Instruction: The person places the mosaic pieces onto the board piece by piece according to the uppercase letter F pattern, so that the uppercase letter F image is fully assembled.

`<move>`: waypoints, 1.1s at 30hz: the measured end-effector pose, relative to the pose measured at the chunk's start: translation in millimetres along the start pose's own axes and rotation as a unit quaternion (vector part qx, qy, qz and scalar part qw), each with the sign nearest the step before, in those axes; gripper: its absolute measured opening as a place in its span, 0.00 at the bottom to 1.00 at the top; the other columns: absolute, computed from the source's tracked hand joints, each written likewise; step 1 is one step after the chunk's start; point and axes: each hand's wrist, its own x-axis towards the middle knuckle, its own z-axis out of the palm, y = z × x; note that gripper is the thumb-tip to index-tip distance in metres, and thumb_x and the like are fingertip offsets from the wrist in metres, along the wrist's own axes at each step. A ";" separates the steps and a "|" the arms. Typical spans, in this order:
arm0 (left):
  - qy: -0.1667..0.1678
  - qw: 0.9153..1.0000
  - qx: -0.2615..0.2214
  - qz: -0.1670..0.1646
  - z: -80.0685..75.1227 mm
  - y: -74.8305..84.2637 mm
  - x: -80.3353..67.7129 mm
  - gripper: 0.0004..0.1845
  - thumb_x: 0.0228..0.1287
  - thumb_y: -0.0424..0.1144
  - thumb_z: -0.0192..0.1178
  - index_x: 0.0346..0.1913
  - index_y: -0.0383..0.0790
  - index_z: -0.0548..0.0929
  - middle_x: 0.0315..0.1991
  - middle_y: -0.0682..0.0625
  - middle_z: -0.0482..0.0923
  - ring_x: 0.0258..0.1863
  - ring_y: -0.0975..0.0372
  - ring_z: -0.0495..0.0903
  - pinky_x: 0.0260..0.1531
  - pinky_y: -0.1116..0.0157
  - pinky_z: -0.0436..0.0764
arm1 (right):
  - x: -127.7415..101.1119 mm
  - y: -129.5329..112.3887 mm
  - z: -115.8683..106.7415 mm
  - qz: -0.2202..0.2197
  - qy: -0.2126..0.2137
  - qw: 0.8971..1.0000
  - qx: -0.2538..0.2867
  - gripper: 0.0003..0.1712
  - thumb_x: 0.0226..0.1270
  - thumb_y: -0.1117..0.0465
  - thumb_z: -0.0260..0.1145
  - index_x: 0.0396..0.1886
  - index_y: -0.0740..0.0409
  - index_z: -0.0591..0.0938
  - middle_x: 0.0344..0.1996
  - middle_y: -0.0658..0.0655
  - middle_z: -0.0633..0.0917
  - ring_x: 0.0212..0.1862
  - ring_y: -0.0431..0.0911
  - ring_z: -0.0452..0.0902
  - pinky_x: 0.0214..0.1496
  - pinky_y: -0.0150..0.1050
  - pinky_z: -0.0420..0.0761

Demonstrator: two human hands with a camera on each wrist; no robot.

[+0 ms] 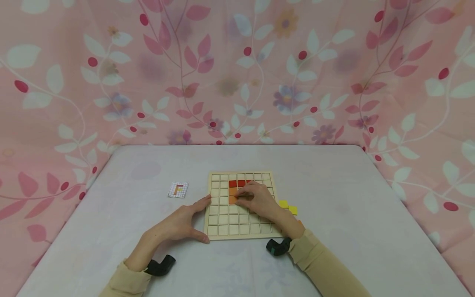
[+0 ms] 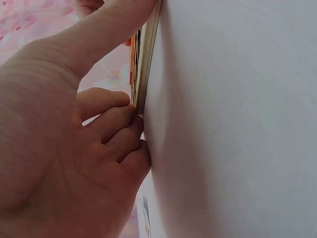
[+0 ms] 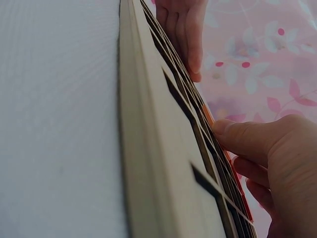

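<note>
At the board, both hands aslant

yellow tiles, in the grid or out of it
Out: the two yellow tiles in view lie on the white tabletop, past the right edge of the wooden grid board.

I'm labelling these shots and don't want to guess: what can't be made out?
Head: part of the board, hidden by the right grip.
Head: part of an orange tile, hidden by the right wrist.
Head: the exact pattern on the card, too small.
Left wrist: the tip of the left thumb, cut off by the top edge.
</note>
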 end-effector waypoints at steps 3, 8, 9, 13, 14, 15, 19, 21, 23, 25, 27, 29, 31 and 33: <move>0.001 1.000 0.002 -0.001 -0.1 0.1 0.0 0.62 0.31 0.64 0.74 0.73 0.50 0.56 0.73 0.60 0.49 0.71 0.64 0.51 0.67 0.55 0.59 | 0.1 0.5 0.0 -0.003 0.002 1.000 0.000 0.11 0.50 0.59 0.75 0.35 0.51 0.87 0.33 0.48 0.83 0.39 0.43 0.78 0.40 0.37 0.78; 0.003 1.000 0.002 0.000 -0.2 0.6 -0.4 0.62 0.31 0.64 0.74 0.73 0.49 0.56 0.73 0.60 0.50 0.71 0.63 0.52 0.67 0.55 0.59 | 1.1 -1.3 -3.6 0.001 -0.012 1.000 -0.001 0.11 0.51 0.58 0.75 0.36 0.51 0.87 0.32 0.48 0.83 0.38 0.43 0.77 0.40 0.37 0.77; 0.003 1.000 0.002 0.000 0.0 0.7 -0.3 0.62 0.31 0.63 0.74 0.73 0.49 0.56 0.74 0.60 0.50 0.71 0.63 0.51 0.67 0.55 0.59 | 1.3 -1.9 -6.0 0.007 -0.016 1.000 -0.002 0.11 0.51 0.57 0.75 0.36 0.50 0.87 0.33 0.47 0.84 0.38 0.42 0.77 0.40 0.37 0.77; 0.001 1.000 0.004 0.003 1.1 1.1 1.0 0.62 0.31 0.64 0.74 0.73 0.49 0.56 0.74 0.59 0.49 0.72 0.63 0.50 0.67 0.55 0.58 | -2.4 -2.4 -24.4 0.041 -0.025 0.999 0.004 0.11 0.52 0.55 0.74 0.37 0.49 0.87 0.34 0.46 0.83 0.39 0.43 0.76 0.41 0.41 0.75; 0.001 1.000 0.006 0.003 1.2 1.1 1.3 0.62 0.31 0.64 0.73 0.73 0.49 0.56 0.74 0.59 0.49 0.72 0.63 0.50 0.67 0.55 0.58 | -4.7 -1.0 -30.2 0.055 -0.025 0.998 0.007 0.11 0.52 0.54 0.74 0.37 0.48 0.87 0.34 0.45 0.83 0.40 0.43 0.76 0.42 0.42 0.75; 0.001 1.000 0.008 0.002 1.2 1.2 1.4 0.62 0.31 0.64 0.73 0.73 0.49 0.55 0.74 0.59 0.49 0.72 0.63 0.50 0.67 0.55 0.58 | -7.6 1.2 -36.0 0.066 -0.025 0.997 0.010 0.11 0.53 0.53 0.74 0.37 0.47 0.87 0.35 0.44 0.83 0.41 0.43 0.76 0.43 0.43 0.75; 0.002 1.000 0.007 -0.001 0.1 2.1 0.5 0.62 0.31 0.63 0.74 0.73 0.48 0.56 0.74 0.58 0.49 0.72 0.63 0.50 0.67 0.55 0.58 | -23.4 13.9 -59.2 0.106 -0.023 0.994 0.025 0.11 0.52 0.50 0.74 0.36 0.45 0.87 0.38 0.40 0.82 0.46 0.41 0.75 0.52 0.47 0.72; 0.001 1.000 0.005 -0.003 -0.3 2.8 -0.1 0.62 0.32 0.62 0.75 0.73 0.48 0.55 0.74 0.58 0.49 0.72 0.63 0.50 0.67 0.55 0.58 | -33.1 20.8 -70.0 0.117 -0.023 0.992 0.027 0.11 0.52 0.49 0.73 0.36 0.43 0.87 0.38 0.39 0.82 0.48 0.40 0.74 0.55 0.49 0.69; 0.000 1.000 0.001 -0.004 -0.7 3.6 -0.6 0.62 0.32 0.62 0.75 0.73 0.48 0.55 0.74 0.58 0.49 0.72 0.63 0.50 0.68 0.55 0.58 | -43.2 27.7 -80.6 0.121 -0.025 0.992 0.025 0.11 0.52 0.49 0.73 0.36 0.42 0.87 0.38 0.39 0.82 0.49 0.39 0.74 0.58 0.50 0.67; 0.001 1.000 0.000 -0.005 -0.9 4.2 -0.9 0.62 0.32 0.61 0.75 0.73 0.48 0.56 0.74 0.58 0.49 0.72 0.62 0.50 0.68 0.55 0.58 | -53.7 34.0 -90.3 0.123 -0.026 0.992 0.024 0.10 0.53 0.49 0.73 0.36 0.40 0.87 0.38 0.38 0.83 0.49 0.39 0.74 0.59 0.51 0.66; 0.001 1.000 0.001 -0.005 -0.7 4.3 -1.0 0.62 0.32 0.62 0.75 0.73 0.48 0.55 0.74 0.58 0.48 0.72 0.62 0.50 0.67 0.55 0.58 | -64.0 38.5 -99.2 0.125 -0.030 0.991 0.025 0.10 0.53 0.51 0.73 0.37 0.40 0.86 0.37 0.38 0.83 0.49 0.38 0.74 0.61 0.51 0.65; 0.000 1.000 0.000 -0.003 -0.6 4.6 -1.0 0.61 0.32 0.61 0.75 0.73 0.48 0.56 0.74 0.58 0.48 0.72 0.62 0.50 0.68 0.54 0.58 | -73.4 39.9 -107.1 0.125 -0.033 0.991 0.032 0.10 0.53 0.54 0.74 0.37 0.41 0.86 0.37 0.40 0.83 0.49 0.39 0.74 0.61 0.51 0.64; 0.000 1.000 -0.001 -0.002 -0.5 4.7 -1.2 0.61 0.32 0.61 0.75 0.73 0.48 0.56 0.74 0.58 0.49 0.72 0.62 0.50 0.67 0.54 0.58 | -81.3 36.9 -114.2 0.122 -0.039 0.991 0.046 0.11 0.52 0.58 0.74 0.38 0.46 0.86 0.38 0.45 0.84 0.49 0.43 0.75 0.61 0.50 0.64; 0.001 1.000 0.000 -0.001 -0.5 5.1 -1.5 0.61 0.32 0.61 0.75 0.73 0.48 0.56 0.74 0.58 0.49 0.72 0.62 0.50 0.67 0.54 0.58 | -87.6 30.8 -120.9 0.122 -0.044 0.990 0.059 0.12 0.52 0.61 0.74 0.39 0.51 0.86 0.38 0.49 0.85 0.49 0.45 0.75 0.61 0.44 0.64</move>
